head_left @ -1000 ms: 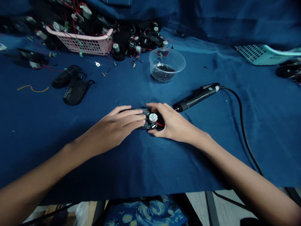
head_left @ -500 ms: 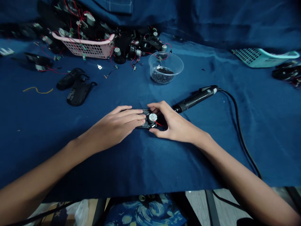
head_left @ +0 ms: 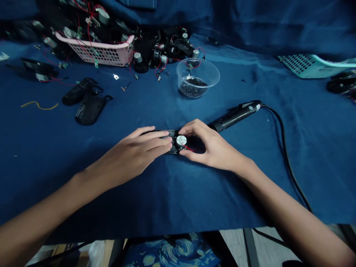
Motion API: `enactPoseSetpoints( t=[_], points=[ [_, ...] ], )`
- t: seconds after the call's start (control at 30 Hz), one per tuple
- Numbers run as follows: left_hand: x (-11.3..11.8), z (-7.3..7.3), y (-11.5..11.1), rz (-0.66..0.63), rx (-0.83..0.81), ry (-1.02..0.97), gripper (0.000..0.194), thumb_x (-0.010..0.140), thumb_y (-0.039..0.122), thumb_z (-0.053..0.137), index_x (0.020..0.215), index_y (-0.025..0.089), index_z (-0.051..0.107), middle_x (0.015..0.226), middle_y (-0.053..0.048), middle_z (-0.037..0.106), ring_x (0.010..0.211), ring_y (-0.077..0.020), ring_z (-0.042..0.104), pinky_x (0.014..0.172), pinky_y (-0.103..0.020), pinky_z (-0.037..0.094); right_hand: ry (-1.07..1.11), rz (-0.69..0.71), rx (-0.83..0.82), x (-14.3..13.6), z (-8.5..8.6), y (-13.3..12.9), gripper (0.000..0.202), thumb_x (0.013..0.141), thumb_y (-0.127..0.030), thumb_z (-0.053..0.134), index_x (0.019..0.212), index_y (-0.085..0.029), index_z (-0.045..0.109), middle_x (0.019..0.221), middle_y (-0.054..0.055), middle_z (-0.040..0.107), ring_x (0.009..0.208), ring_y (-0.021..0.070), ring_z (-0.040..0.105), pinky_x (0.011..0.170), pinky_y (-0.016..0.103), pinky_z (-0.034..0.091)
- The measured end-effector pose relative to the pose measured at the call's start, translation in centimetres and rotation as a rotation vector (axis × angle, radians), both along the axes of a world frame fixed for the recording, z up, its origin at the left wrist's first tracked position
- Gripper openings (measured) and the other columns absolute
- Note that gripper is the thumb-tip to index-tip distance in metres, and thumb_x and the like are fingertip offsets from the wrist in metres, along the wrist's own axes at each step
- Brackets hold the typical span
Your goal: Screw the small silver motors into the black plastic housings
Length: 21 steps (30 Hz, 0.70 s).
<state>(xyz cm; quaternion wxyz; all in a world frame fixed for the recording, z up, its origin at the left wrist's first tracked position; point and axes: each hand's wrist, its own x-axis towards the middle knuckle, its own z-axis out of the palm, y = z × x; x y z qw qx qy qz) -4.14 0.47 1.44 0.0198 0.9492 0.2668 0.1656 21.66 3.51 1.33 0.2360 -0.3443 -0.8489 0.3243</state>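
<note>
A black plastic housing (head_left: 172, 149) lies on the blue cloth between my hands. In it sits a small round motor (head_left: 181, 140) with a white top and a red wire. My left hand (head_left: 139, 150) rests across the left part of the housing with fingers stretched flat, hiding much of it. With thumb and fingers on opposite sides of the motor end, my right hand (head_left: 207, 144) grips the housing. Just beyond that hand lies a black electric screwdriver (head_left: 236, 115), its tip hidden behind the fingers.
A clear plastic bowl (head_left: 178, 79) holds small dark screws. Behind it, a pink basket (head_left: 111, 55) overflows with wired motor parts. Two black shells (head_left: 90, 107) and a yellow strand (head_left: 39, 105) lie left. A teal basket (head_left: 308, 68) stands far right; the screwdriver's cord (head_left: 285, 148) runs down the right.
My right thumb and fingers have closed in slightly around the motor end of the housing. The left hand stays flat on it. The view has shifted a little.
</note>
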Motion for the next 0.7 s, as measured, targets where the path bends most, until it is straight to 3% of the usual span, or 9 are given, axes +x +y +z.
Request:
enactPoseSetpoints(
  t=[0.1,0.3,0.47,0.6,0.7],
  points=[
    [0.0,0.1,0.0,-0.005,0.003,0.018,0.035,0.097,0.007,0.046,0.131,0.016,0.054,0.131,-0.003,0.064,0.133,-0.0189,0.05,0.117,-0.044,0.038,-0.017,-0.031,0.056,-0.1,-0.2,0.0,0.019,0.088,-0.03,0.064,0.102,-0.019,0.056,0.096,0.006,0.06,0.089,0.0191,0.061,0.083,0.036,0.052],
    [0.4,0.5,-0.3,0.009,0.013,0.058,0.036,0.097,0.005,0.042,0.129,0.016,0.055,0.131,-0.004,0.064,0.134,-0.0206,0.049,0.115,-0.044,0.039,-0.016,-0.057,0.068,-0.4,-0.6,-0.2,0.018,0.088,-0.027,0.062,0.102,-0.018,0.055,0.096,0.005,0.06,0.087,0.0176,0.06,0.082,0.033,0.05],
    [0.6,0.5,-0.4,0.028,0.035,0.062,0.034,0.097,0.008,0.043,0.127,0.014,0.057,0.129,-0.006,0.065,0.132,-0.022,0.051,0.114,-0.045,0.04,-0.018,-0.056,0.052,-0.6,-0.6,-0.3,0.02,0.087,-0.028,0.063,0.102,-0.018,0.055,0.097,0.006,0.06,0.089,0.0181,0.06,0.083,0.034,0.05],
    [0.2,0.1,-0.2,0.026,0.022,0.027,0.031,0.096,0.012,0.048,0.126,0.015,0.059,0.132,-0.007,0.064,0.13,-0.0222,0.054,0.113,-0.045,0.04,-0.013,-0.044,0.069,-0.3,0.0,-0.7,0.035,0.086,-0.037,0.066,0.113,-0.018,0.055,0.109,0.009,0.061,0.101,0.0205,0.06,0.093,0.038,0.05],
    [0.1,0.1,-0.2,0.028,-0.027,-0.005,0.033,0.096,0.019,0.051,0.129,0.016,0.057,0.133,-0.008,0.063,0.132,-0.0222,0.052,0.115,-0.045,0.037,0.032,-0.245,0.073,0.8,0.7,-0.9,0.037,0.086,-0.039,0.066,0.116,-0.018,0.057,0.112,0.009,0.062,0.105,0.0215,0.061,0.096,0.04,0.049]
  ],
)
